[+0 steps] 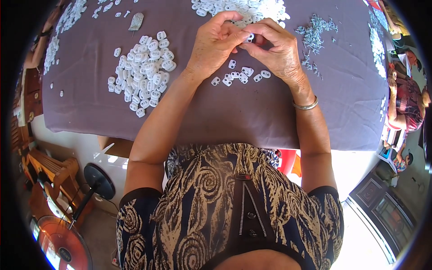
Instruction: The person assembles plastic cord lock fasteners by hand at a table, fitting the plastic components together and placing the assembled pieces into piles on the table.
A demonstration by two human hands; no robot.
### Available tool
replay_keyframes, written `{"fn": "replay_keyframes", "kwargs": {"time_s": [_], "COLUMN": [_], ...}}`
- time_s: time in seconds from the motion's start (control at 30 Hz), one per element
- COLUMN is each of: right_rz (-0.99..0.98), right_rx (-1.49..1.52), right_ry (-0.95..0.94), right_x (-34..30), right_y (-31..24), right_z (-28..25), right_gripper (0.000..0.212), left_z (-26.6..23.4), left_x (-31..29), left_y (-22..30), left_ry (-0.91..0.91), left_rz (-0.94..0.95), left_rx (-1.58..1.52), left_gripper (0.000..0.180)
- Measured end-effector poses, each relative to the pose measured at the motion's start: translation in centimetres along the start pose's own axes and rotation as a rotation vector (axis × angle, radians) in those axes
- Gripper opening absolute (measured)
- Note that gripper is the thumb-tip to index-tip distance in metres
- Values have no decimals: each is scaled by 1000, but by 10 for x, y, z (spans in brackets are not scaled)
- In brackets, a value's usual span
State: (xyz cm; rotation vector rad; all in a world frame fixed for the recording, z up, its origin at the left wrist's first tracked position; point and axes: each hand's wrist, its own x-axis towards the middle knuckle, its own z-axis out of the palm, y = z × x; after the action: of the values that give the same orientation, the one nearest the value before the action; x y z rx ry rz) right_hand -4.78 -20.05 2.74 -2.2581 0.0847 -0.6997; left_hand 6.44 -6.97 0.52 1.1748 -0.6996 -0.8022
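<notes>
My left hand point(214, 46) and my right hand point(277, 48) meet over the far middle of the table, fingertips pinched together. Between them is a small white plastic piece point(249, 38) with a dark hole, partly covered by the fingers. Just below the hands lie several loose white plastic pieces point(243, 77) with round holes. Left of my left forearm is a heap of rounded white pieces point(143, 74), many showing two holes. Beyond the hands spreads a large heap of flat white pieces point(265, 10). To their right sits a pile of tiny grey metal parts point(316, 33), perhaps springs.
A dark cloth point(225, 117) covers the table. Near its far left lies a silvery oval object point(137, 21). More white pieces point(67, 20) lie along the left and right edges. Other people point(402, 96) are at the right. A fan point(65, 247) stands lower left.
</notes>
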Motion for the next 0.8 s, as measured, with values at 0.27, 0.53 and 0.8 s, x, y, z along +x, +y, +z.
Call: {"fn": "replay_keyframes", "kwargs": {"time_s": [0.27,0.53,0.8], "right_rz": [3,-109,-105], "right_rx": [-205,-361,-334], "right_ry": [-50,-210,-209], "right_x": [-4,-5,-12], "right_y": [0,8,7], "right_z": [2,-1,1], "right_gripper": [34,34,30], "left_z": [7,1,12], "left_x": [-2,-1,-9], "left_y": [-8,-2,-3], "left_ry": [93,-83,-6], "left_rz": [-2,-7,-34], "left_rx": [-51,130,-41], "left_gripper": [33,35,34]}}
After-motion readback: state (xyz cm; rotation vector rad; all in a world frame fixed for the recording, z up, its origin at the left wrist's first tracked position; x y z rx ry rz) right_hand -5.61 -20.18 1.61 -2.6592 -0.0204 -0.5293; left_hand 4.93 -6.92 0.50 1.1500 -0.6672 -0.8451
